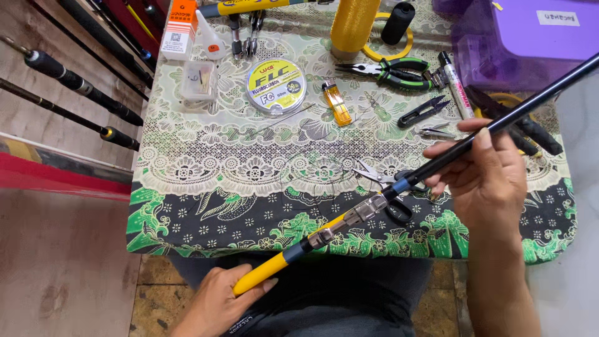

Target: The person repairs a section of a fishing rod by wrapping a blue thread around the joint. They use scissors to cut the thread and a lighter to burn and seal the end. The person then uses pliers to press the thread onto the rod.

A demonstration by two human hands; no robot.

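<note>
Head view: a black fishing rod with yellow foam handle (349, 215) held across the patterned cloth-covered worktop (206, 187).
Left hand (215, 306) grips the handle; right hand (486, 171) pinches the blank. Steady support at both ends seems best.

A fishing rod (399, 184) runs slantwise from the lower left-centre of the frame to the upper right edge. Its grip at the low end is yellow, followed by a silver metal reel seat near the middle, then a slim glossy black shaft rising rightward.
</note>
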